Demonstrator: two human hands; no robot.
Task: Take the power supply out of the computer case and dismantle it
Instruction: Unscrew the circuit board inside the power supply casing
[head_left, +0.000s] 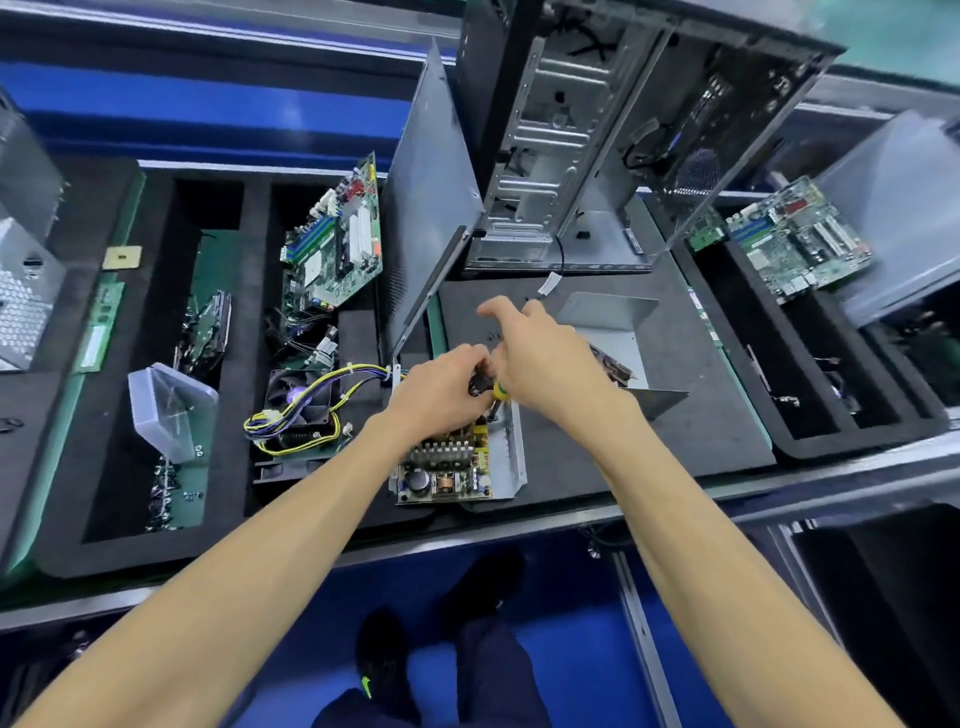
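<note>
The power supply (457, 462) (cover off, circuit board exposed) is positioned on the dark surface (675, 415), in front of the upright computer case (571, 156). A screwdriver (496, 391) with a yellow handle is gripped by the right hand (545, 364). The left hand (441, 387) is curled around a black part at the far end of the power supply. The hands are touching.

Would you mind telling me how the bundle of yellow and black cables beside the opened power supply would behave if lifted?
The cable bundle would likely sag; it lies in loose loops. White ties probably keep it together. Its far end seems attached at the power supply, so it may tug.
</note>
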